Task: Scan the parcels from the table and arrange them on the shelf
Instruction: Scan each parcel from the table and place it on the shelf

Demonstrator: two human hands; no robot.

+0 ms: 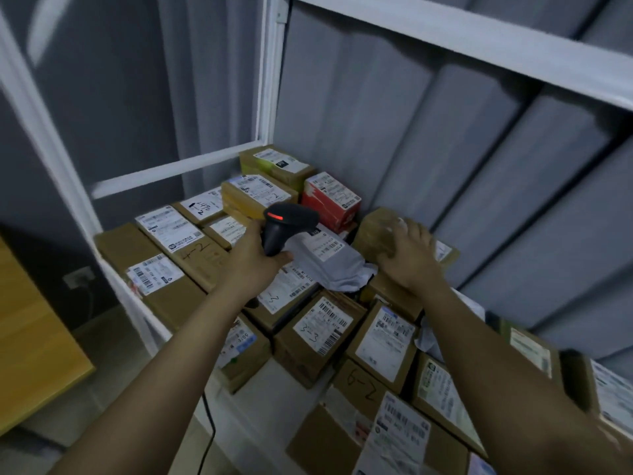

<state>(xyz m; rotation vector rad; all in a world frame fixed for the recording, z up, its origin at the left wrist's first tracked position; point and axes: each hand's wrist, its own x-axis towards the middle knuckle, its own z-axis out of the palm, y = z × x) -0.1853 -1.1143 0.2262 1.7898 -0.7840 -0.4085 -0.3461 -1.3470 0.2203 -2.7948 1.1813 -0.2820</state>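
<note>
— What are the hands doing?

— The left hand is gripping a black barcode scanner by its handle, fingers curled round it, the red light on its head glowing. The right hand is resting on a brown taped parcel, fingers bent over its top and thumb against its near side.

— Where is that parcel sitting?

— Toward the back edge of the white shelf, close to the grey curtain, on top of other boxes. A red box is standing just beside it, to its left.

— And under the scanner?

— A grey plastic mailer is lying there, touching the left thumb, its label facing up.

— The rest of the shelf?

— Labelled cardboard boxes are covering it from the left edge to the right; one near the front edge is showing a handwritten "6-2". A yellow wooden table is showing beyond the shelf's left edge.
</note>
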